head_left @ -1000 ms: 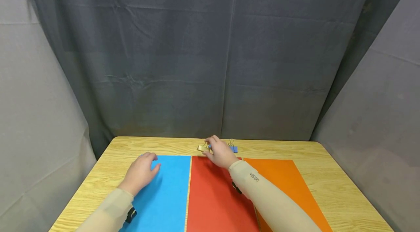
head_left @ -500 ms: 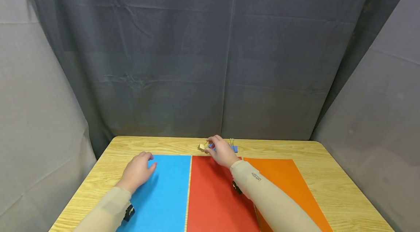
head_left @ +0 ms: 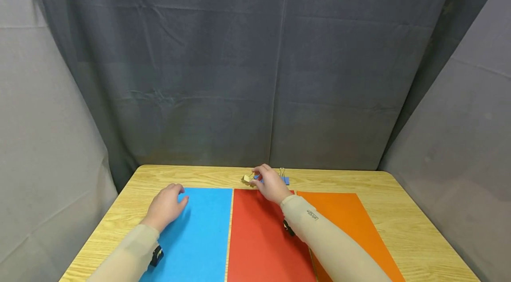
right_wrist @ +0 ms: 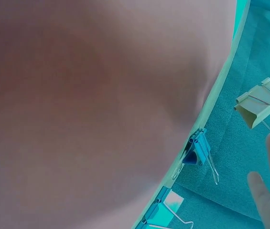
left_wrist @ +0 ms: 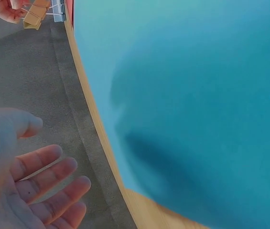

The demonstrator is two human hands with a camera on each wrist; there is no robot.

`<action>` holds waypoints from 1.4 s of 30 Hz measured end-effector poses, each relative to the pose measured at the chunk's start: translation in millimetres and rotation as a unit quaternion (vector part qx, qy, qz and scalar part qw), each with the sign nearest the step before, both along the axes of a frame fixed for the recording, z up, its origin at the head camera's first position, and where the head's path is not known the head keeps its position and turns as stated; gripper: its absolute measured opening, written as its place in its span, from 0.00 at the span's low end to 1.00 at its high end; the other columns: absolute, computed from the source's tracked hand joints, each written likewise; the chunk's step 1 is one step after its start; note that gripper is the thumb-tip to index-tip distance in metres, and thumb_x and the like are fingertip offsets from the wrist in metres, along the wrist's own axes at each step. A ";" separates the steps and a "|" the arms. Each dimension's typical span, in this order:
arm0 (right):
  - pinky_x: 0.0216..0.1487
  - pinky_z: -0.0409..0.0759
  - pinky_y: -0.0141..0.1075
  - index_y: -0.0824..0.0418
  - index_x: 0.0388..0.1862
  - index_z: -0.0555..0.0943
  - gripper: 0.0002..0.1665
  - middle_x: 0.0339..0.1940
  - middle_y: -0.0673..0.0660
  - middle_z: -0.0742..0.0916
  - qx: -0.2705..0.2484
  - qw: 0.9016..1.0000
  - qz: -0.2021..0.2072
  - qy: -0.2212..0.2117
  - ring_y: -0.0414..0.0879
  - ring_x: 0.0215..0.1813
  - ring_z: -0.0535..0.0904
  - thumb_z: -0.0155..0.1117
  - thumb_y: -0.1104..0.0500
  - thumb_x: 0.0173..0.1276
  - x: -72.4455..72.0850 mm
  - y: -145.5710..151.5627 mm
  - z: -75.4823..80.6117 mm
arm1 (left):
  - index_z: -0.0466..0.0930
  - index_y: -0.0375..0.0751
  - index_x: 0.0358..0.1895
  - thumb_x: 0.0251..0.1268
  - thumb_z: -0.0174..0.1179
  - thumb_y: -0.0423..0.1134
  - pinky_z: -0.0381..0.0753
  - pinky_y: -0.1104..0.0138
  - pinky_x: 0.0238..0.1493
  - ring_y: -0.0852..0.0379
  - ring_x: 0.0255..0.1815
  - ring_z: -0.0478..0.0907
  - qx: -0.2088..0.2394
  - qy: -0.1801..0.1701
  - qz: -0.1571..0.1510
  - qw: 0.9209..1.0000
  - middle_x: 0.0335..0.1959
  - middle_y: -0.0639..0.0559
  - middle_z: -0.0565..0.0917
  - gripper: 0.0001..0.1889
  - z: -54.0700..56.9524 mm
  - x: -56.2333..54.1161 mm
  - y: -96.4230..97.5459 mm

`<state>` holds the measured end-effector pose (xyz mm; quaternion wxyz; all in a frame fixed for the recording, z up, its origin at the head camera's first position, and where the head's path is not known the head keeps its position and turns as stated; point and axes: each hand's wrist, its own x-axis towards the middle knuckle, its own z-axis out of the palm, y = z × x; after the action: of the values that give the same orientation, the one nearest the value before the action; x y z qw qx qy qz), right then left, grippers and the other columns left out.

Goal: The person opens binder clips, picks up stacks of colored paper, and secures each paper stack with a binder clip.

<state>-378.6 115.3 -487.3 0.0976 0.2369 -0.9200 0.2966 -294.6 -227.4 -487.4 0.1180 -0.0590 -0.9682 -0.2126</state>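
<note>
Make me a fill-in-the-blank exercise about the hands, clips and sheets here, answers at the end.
1. Between the blue sheet and the orange sheet, the middle sheet is ____.
2. The right hand pinches a binder clip whose colour is ____.
3. The clip to the right of that hand is coloured ____.
4. The left hand is holding ____.

Missing words: red; yellow; blue; nothing.

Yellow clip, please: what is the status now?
Right hand holds yellow clip, tilted. Left hand empty, near blue sheet. Nothing apparently in the way; two blue clips close by.
</note>
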 end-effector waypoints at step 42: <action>0.53 0.84 0.44 0.62 0.69 0.74 0.30 0.59 0.60 0.81 0.026 0.999 0.017 -0.015 0.56 0.56 0.83 0.64 0.48 0.77 2.9 2.6 -2.0 | 0.67 0.25 0.70 0.73 0.63 0.43 0.74 0.36 0.65 0.26 0.65 0.73 0.005 -0.095 0.017 0.995 0.68 0.26 0.71 0.32 -8.7 -17.0 -16.5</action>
<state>-375.7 117.9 -489.3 0.0726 0.2506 -0.9247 0.2773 -311.6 -243.9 -496.1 0.0290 -0.0218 -0.9748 -0.2202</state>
